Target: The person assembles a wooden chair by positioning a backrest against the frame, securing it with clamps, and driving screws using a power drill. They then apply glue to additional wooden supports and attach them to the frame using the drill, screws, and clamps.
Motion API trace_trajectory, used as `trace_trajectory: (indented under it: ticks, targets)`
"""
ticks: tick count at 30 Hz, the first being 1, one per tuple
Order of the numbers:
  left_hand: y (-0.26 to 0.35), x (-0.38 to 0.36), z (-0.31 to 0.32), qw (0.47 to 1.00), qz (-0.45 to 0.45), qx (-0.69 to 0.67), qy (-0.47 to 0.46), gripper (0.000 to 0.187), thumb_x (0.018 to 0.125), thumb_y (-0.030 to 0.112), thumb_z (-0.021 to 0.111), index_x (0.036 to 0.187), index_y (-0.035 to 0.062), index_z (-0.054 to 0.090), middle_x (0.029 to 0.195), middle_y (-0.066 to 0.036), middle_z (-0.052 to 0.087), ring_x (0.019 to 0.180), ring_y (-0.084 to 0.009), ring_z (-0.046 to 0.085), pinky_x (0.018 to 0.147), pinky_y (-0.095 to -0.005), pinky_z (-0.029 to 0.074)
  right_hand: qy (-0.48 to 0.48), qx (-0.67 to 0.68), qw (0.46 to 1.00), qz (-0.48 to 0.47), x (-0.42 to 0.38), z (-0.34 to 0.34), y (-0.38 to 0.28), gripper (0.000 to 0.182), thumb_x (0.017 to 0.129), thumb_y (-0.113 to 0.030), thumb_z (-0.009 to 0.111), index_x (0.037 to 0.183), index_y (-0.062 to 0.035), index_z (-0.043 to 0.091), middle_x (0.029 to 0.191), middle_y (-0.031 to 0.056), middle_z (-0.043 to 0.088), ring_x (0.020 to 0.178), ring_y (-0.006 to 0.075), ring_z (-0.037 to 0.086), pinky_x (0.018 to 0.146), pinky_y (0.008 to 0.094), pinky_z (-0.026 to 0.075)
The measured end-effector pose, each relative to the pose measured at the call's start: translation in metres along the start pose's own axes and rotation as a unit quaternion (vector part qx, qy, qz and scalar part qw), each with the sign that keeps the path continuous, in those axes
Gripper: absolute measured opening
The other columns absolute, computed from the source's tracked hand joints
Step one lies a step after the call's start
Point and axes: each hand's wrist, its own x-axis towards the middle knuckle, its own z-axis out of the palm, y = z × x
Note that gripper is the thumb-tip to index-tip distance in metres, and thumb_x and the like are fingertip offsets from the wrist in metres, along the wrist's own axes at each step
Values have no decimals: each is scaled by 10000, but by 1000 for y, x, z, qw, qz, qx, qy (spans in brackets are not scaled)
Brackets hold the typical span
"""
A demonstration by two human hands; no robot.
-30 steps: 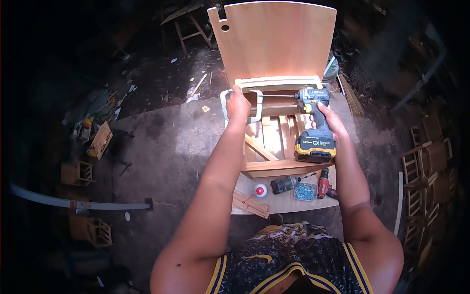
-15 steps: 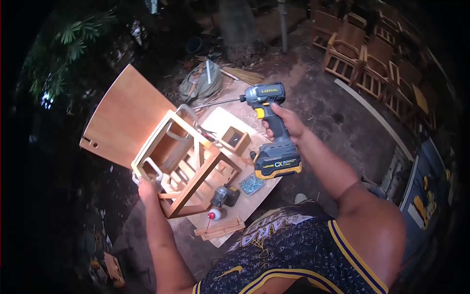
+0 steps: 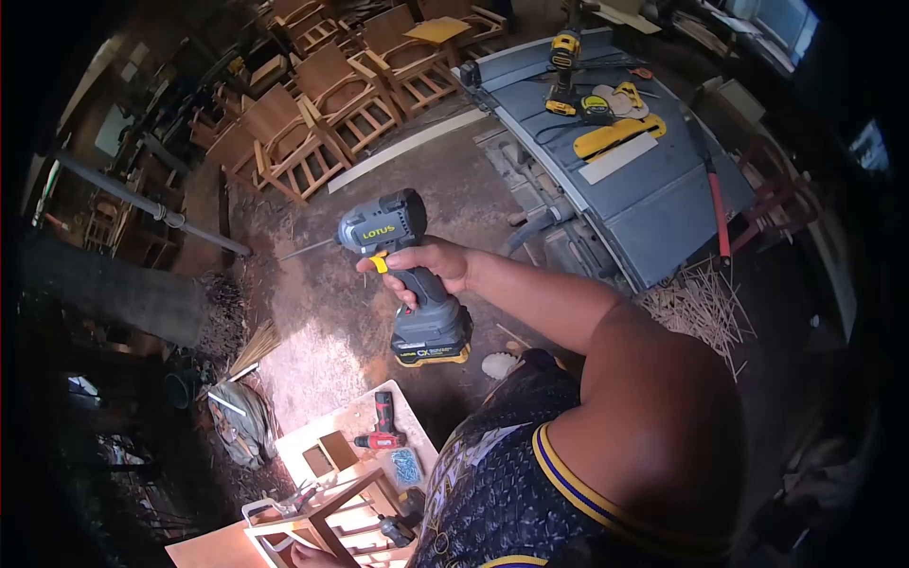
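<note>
At the bottom edge, the chair point(image 3: 216, 551), nearer mid-view before, is now partly cut off; the left hand point(image 3: 312, 557) is at its frame, its grip unclear. Farther right, the right hand point(image 3: 434, 267) wraps around the drill point(image 3: 382, 227), marked "LOTUS" and "CX", now swung away from the chair.

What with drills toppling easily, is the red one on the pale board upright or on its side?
On its side: the red drill lies with its grip and body both stretched along the pale board.
</note>
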Motion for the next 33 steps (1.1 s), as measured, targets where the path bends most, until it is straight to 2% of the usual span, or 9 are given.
trace_trajectory:
  ticks: [2,6,7,9,13,21,25,29,33]
  targets:
    - [77,14,59,984,146,-90,-53,283,939,210,581,956,-65,647,833,-149,676,724,-230,622,664,-351,484,85,-72,992,-65,-56,-3,-9,591,822,-267,667,1285,21,440,715,34,571,599,124,592,605,301,520]
    - [205,-26,191,913,182,-205,-303,287,822,159,733,665,-10,562,562,-54,563,499,-113,493,487,-290,407,258,-159,943,-139,-163,11,3,520,847,-154,608,1307,25,447,737,43,566,640,130,574,659,285,495]
    - [213,-44,227,897,240,-190,-320,384,805,239,759,598,7,534,499,-75,515,458,-129,464,462,-313,391,269,-184,934,-145,-186,12,5,510,855,-149,603,1307,27,444,740,50,564,653,138,573,666,290,493]
    - [246,-100,244,875,294,-53,-382,572,869,496,609,654,-34,617,600,-226,588,526,-366,571,532,-433,435,280,-176,935,-125,-223,17,12,582,864,-193,598,1368,2,385,783,45,514,696,143,544,694,299,487]
    - [196,-211,294,835,260,1,-485,402,954,300,414,882,8,681,931,-254,657,865,-416,639,789,-500,501,236,-185,953,-45,-267,-5,27,674,864,-239,593,1420,4,298,819,38,449,727,137,507,736,296,462]
    - [15,-321,237,887,-127,115,-430,226,789,165,570,996,107,642,1080,-188,622,1063,-343,595,912,-420,481,110,-289,931,194,-243,-52,88,532,840,-48,637,1324,-13,420,859,38,533,803,141,536,787,312,454]
    - [-21,-277,195,899,-188,141,-369,341,837,169,518,1140,68,639,1186,-190,591,1123,-347,551,961,-430,457,11,-493,834,248,-211,-59,138,168,779,-74,692,929,-20,639,859,58,650,780,157,619,721,330,494]
    - [-67,-225,216,926,-147,142,-316,346,855,120,467,1155,46,624,1211,-202,589,1075,-376,587,941,-446,465,-62,-562,771,294,-188,-47,198,289,720,-127,757,964,-31,634,899,68,663,822,178,631,767,335,507]
    - [-109,-192,261,910,-90,192,-357,293,870,124,476,1105,43,631,1178,-203,600,1078,-362,595,923,-449,477,-19,-503,805,315,-161,-10,245,434,675,-121,785,1060,-40,602,967,80,656,881,184,625,798,332,499]
